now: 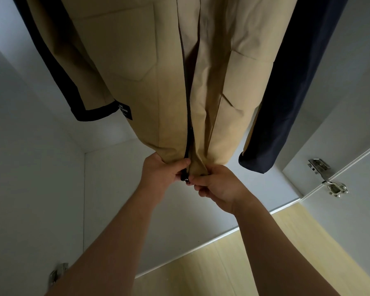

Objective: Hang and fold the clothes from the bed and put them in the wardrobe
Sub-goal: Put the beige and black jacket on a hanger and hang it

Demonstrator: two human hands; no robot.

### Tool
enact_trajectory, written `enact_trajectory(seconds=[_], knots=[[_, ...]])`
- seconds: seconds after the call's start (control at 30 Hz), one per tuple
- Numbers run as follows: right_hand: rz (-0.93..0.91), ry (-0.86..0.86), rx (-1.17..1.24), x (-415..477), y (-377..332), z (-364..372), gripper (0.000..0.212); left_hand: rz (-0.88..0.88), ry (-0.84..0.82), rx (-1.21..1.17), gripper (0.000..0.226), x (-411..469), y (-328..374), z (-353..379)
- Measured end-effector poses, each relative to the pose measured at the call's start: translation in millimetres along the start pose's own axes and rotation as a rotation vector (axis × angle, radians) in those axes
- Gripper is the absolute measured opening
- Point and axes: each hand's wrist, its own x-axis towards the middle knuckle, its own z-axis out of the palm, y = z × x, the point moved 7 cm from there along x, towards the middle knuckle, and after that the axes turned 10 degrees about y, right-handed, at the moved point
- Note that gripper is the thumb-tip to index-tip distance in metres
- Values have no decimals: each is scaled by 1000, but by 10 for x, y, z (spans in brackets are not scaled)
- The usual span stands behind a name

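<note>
zipper start on the tan fabric jacket with navy sleeves (158,82), hanging inside the white wardrobe (30,167): left hand (160,174) pinches the hem beside the black zip slider (184,178), right hand (218,186) pinches the other edge, so i'd keep both hems level and taut, seat the pin fully, then pull slowly.

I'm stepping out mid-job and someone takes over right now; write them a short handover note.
Left hand: grips the jacket at its left hem, beside the zip.
Right hand: pinches the right hem at the zip's foot.
Jacket hangs in the wardrobe; zip looks open.
Done: jacket hung.
Left: start and close the zip; other clothes are out of view.
</note>
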Motion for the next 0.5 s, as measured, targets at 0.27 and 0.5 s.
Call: enact_trajectory(seconds=[0.27, 0.5], knots=[[-566, 661, -550, -162, -300, -341, 38, -60, 65, -118, 25, 52, -43, 22], [-1054, 446, -676, -455, -444, -19, 25, -75, 81, -151, 22, 34, -22, 51]])
